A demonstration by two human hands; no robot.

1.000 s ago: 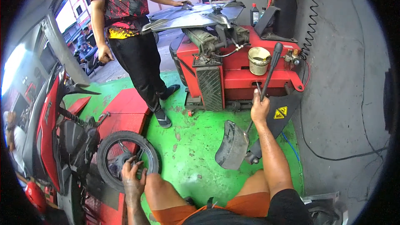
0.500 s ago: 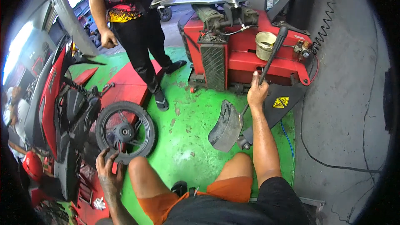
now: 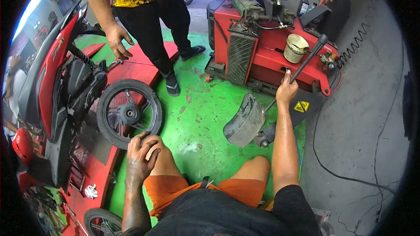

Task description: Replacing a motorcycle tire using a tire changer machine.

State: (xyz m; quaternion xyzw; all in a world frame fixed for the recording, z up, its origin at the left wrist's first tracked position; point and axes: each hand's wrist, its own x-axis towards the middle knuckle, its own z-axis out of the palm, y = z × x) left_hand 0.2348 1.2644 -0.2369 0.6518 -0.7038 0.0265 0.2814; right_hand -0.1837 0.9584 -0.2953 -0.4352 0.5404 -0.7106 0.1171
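My right hand is closed round the long dark handle of a bead breaker arm. At the arm's lower end, a wide curved grey blade hangs over the green floor. This arm belongs to a red tire changer. My left hand is beside my left knee, holding nothing, with its fingers bent and apart. Just beyond that hand, a motorcycle wheel with a black tire and dark spokes lies on the edge of a red platform.
Left of me, a red and black motorcycle stands on the red platform. A person in black trousers stands ahead, one hand hanging low. A white bucket sits on the tire changer. A black cable runs along the grey wall.
My left hand has moved right, from beside the wheel to my left knee. My right hand still grips the handle. The view has shifted, and another wheel shows at lower left.
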